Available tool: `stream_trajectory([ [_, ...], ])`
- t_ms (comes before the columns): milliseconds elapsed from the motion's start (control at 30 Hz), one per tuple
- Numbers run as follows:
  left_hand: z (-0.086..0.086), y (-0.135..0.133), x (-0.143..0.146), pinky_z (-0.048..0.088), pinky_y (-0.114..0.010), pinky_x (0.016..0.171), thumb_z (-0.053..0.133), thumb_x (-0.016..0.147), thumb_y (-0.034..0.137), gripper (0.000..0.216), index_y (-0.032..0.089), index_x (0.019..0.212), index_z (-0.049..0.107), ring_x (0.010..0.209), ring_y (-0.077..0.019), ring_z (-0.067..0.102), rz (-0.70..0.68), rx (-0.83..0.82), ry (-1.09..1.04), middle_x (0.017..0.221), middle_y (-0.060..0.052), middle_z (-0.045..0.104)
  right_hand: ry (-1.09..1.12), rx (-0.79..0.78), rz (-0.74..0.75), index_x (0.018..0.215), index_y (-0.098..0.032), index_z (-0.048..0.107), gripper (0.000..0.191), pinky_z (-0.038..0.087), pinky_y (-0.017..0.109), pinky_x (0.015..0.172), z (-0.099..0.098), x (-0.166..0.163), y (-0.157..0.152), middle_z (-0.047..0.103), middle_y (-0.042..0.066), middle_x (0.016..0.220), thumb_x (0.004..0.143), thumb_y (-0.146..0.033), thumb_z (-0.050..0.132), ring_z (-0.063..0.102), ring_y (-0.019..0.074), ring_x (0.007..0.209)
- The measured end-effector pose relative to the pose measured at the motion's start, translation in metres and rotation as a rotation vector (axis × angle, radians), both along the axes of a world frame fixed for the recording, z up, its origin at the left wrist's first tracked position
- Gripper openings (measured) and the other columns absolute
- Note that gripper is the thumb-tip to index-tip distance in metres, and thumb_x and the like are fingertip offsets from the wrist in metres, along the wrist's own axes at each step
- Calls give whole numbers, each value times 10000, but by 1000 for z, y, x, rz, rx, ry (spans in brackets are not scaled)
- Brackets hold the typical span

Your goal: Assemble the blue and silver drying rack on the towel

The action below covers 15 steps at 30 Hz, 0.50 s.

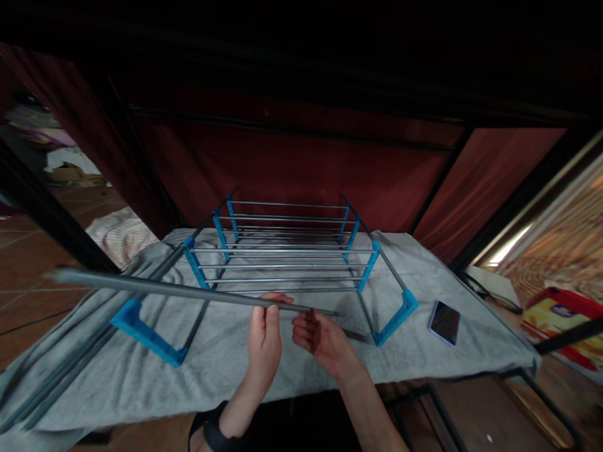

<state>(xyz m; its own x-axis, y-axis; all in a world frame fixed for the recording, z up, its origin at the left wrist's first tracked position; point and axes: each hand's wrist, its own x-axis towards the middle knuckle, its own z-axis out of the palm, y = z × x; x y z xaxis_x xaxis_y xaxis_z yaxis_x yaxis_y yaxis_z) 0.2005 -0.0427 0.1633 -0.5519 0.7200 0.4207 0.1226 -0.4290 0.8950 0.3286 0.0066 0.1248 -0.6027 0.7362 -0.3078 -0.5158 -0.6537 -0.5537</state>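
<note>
A free space is found on the grey cloth (pixel 226 351) between the left front bracket (pixel 151 338) and the right front bracket (pixel 396 321), but it is partly occupied from above by the left hand (pixel 264 339) and the right hand (pixel 327 345). The left approach to the rack is crossed by the grey rod (pixel 188 289), and lower down by the grey poles (pixel 56 379). Between the cross bars (pixel 282 266) only narrow gaps are left. At the right, a passage is offered between bracket and phone (pixel 445 323). Behind, the way is closed by the red curtain (pixel 292 163).
</note>
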Motion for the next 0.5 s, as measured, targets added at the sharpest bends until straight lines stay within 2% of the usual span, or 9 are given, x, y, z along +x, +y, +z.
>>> stream_trajectory([
  [100,24,3,-13,527,-349,888,462,991,426,262,215,1098,574,882,-162,632,84,102,39,894,-20,626,-11,127,137,908,-108,716,276,583,315,702,8,2,-10,762,117,858,786,-353,755,701,173,700],
  [167,33,4,-21,530,-313,806,437,1002,417,280,216,1144,570,784,-140,607,109,110,130,811,4,594,-57,172,89,896,-119,718,265,571,316,709,7,3,-13,760,110,854,742,-327,777,694,171,698],
  [233,35,6,-25,521,-290,753,429,1004,413,307,213,1170,593,745,-140,592,141,72,317,787,3,598,-129,192,-37,887,-142,717,246,563,310,711,4,5,-12,760,93,849,710,-299,786,689,169,703],
  [300,28,10,-26,525,-302,773,424,1005,395,320,216,1192,613,823,-162,623,123,25,528,881,-31,653,-202,220,-190,895,-166,716,254,561,311,721,3,8,-9,762,80,865,698,-306,793,690,178,746],
  [400,5,20,-26,523,-333,846,423,1008,336,313,227,1234,609,976,-197,647,31,-29,792,1046,-70,692,-275,286,-387,963,-194,714,309,566,323,763,10,14,-5,764,77,949,715,-358,797,693,203,860],
  [500,-22,29,-26,522,-346,845,429,1005,322,315,221,1247,604,975,-209,651,22,-91,966,1048,-74,702,-296,336,-493,1067,-225,693,364,570,343,811,20,19,-2,753,73,1055,760,-406,769,689,218,956],
])
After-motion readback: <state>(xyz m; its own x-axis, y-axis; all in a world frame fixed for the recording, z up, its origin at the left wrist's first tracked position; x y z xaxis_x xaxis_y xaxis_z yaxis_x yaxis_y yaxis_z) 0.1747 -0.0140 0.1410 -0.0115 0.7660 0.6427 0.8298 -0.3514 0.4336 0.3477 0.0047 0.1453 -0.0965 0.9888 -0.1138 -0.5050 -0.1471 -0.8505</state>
